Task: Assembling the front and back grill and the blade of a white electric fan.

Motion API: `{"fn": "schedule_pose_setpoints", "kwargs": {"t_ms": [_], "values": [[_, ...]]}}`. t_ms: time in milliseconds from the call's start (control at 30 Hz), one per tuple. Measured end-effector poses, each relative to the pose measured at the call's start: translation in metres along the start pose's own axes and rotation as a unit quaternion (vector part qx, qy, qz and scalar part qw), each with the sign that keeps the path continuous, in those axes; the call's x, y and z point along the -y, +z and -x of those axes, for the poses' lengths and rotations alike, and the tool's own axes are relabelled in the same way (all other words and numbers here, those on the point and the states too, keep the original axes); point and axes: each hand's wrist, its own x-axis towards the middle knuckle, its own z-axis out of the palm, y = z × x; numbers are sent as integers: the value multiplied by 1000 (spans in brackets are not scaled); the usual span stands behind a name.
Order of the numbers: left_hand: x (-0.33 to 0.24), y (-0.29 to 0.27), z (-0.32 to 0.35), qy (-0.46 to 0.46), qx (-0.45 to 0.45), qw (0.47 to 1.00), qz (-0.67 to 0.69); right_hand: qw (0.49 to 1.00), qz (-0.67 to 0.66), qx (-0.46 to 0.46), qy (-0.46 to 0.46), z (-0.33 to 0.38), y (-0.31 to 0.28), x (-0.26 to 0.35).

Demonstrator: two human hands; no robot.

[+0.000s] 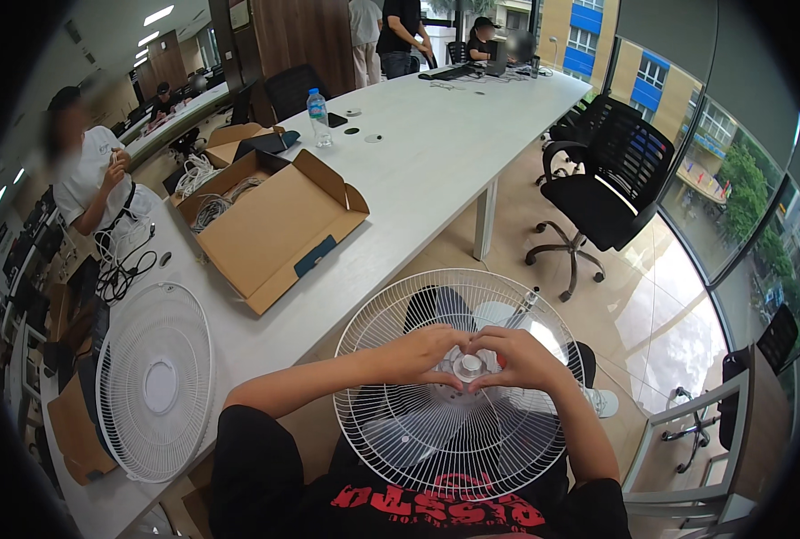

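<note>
A white round fan guard of thin wires is in front of me, over my lap. Wide bluish see-through shapes, like fan blades, show among its wires; whether they lie in front of or behind them I cannot tell. At its middle is a white round hub. My left hand curves round the hub from the left, and my right hand from the right. Their fingertips meet above it and the thumbs come in below. A small red-orange bit shows beside the right fingers.
Another white wire guard with a round centre lies on the white table at left. Near it are an open cardboard box with cables, black cords and a water bottle. A black swivel chair stands right. Other people are beyond.
</note>
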Motion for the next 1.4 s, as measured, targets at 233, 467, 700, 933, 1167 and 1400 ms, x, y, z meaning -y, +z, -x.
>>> {"fn": "schedule_pose_setpoints", "kwargs": {"t_ms": [233, 467, 700, 933, 1167, 1400], "values": [[1, 3, -4, 33, -12, 999, -3, 1000, 9, 6, 24, 4, -7, 2], [-3, 0, -6, 20, -13, 1000, -13, 1000, -16, -8, 3, 3, -7, -9], [-5, 4, -2, -12, -5, 1000, -10, 999, -13, 11, 36, 9, -6, -2], [0, -1, -3, -38, -10, 999, -3, 998, -25, -53, -16, 2, -2, -13], [5, -2, -3, -58, -7, 998, 26, 998, -33, -55, 6, -4, 4, -20], [7, 5, 0, -100, 1, 992, 73, 997, -34, -61, 16, -4, 11, -20]]}}
